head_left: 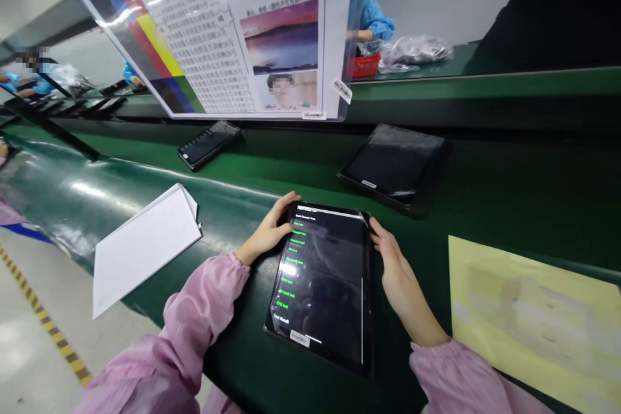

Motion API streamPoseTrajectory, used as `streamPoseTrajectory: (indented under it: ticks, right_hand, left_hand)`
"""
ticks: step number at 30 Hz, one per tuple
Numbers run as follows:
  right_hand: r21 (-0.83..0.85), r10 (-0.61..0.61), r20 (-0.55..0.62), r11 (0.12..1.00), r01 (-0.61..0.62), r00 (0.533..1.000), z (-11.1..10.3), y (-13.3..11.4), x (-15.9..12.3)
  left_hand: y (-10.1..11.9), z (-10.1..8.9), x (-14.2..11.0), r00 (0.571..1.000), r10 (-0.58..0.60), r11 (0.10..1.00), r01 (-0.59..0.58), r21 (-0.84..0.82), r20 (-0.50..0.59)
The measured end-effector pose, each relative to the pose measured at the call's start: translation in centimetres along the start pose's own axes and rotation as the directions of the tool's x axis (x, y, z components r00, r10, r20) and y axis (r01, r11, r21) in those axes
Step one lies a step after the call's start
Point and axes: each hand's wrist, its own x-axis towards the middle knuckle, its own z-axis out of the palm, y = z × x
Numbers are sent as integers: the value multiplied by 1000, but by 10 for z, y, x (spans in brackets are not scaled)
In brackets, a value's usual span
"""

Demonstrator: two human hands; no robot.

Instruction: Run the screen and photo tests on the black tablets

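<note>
A black tablet lies tilted in front of me, its lit screen listing tests in green and white text, with a barcode label near its lower edge. My left hand grips its upper left edge, thumb on the rim by the screen. Along the upper right edge, my right hand has its fingers curled against the side. Both hands hold the tablet between them, and the fingertips behind it are hidden.
Beyond it lie a stack of tablets and a smaller device. White paper lies left, a yellow sheet right. A plastic-covered chart hangs ahead. Past it are a red bin and a co-worker's blue sleeve.
</note>
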Motion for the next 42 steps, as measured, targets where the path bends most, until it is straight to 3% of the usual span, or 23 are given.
streamPoseTrajectory:
  ticks: [6, 12, 20, 27, 33, 42]
  right_hand:
    - [16, -7, -54, 1000, 8, 999, 0, 4, 7]
    - [-73, 10, -26, 997, -12, 1000, -9, 9, 6]
    - [13, 11, -5, 1000, -10, 1000, -11, 10, -4]
    - [26, 17, -5, 1000, -17, 1000, -11, 7, -6]
    - [39, 15, -7, 999, -15, 1000, -9, 5, -9]
    - [52, 11, -17, 999, -11, 1000, -7, 1, -10]
  left_hand:
    - [1, 10, 4, 999, -6, 996, 10, 85, -53]
    - [1, -5, 10, 1000, -21, 999, 21, -35, -16]
    - [-7, -14, 8, 1000, -5, 995, 7, -100, 13]
    - [-5, -11, 3, 1000, 21, 999, -21, -38, 7]
    - [-8, -17, 1, 995, 69, 995, -63, -79, 74]
    - [-8, -17, 0, 990, 113, 992, -117, 40, 88]
